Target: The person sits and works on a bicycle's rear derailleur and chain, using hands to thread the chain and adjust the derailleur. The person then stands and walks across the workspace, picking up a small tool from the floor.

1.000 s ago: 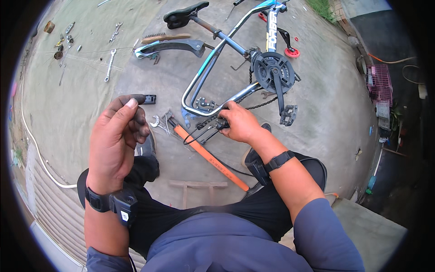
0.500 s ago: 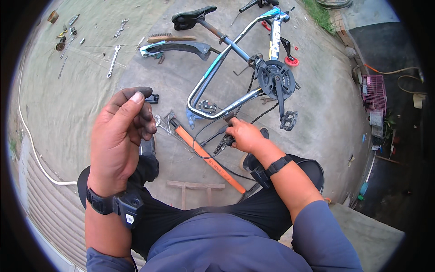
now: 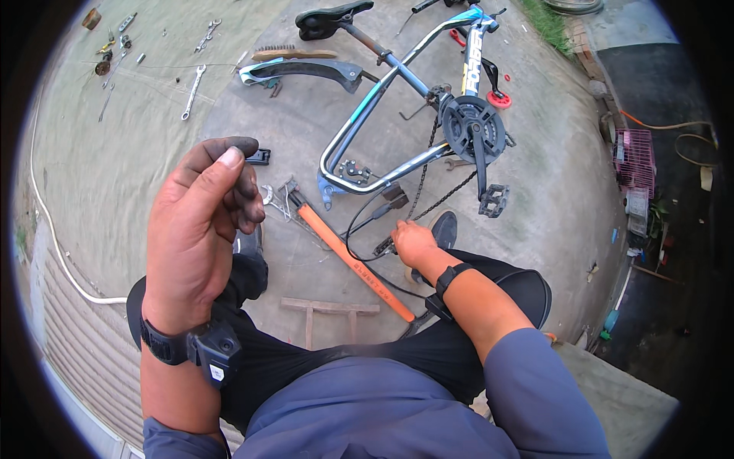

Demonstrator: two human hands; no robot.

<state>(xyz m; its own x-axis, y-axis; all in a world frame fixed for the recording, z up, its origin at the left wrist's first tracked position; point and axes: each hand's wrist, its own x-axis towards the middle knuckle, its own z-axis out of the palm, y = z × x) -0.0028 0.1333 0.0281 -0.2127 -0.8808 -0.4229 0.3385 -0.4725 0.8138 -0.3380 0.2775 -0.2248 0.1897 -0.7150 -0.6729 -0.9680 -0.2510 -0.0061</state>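
My left hand (image 3: pixel 202 218) is raised at the left, its thumb pressed against the blackened, curled forefinger. Whatever those fingers may hold is hidden. Lower, right of centre, my right hand (image 3: pixel 417 245) closes around a small dark part at the end of the chain, seemingly the rear derailleur (image 3: pixel 384 246). The bicycle chain (image 3: pixel 456 191) runs from there up to the chainring (image 3: pixel 474 128). A bicycle frame (image 3: pixel 394 69) without wheels in view lies on the ground ahead. What looks like a dark flat brush (image 3: pixel 394 196) lies between the frame and my right hand.
An orange bar (image 3: pixel 355 260) lies slantwise between my feet, near a small wooden stand (image 3: pixel 330 309). Farther off are a mudguard (image 3: pixel 306 75), a wire brush (image 3: pixel 294 53) and a wrench (image 3: pixel 194 92). A pink wire cage (image 3: pixel 634 157) stands at the right.
My right hand has come slightly nearer to me, away from the dark brush, which shows more fully. My left hand keeps its pinch. The whole view has shifted a little.
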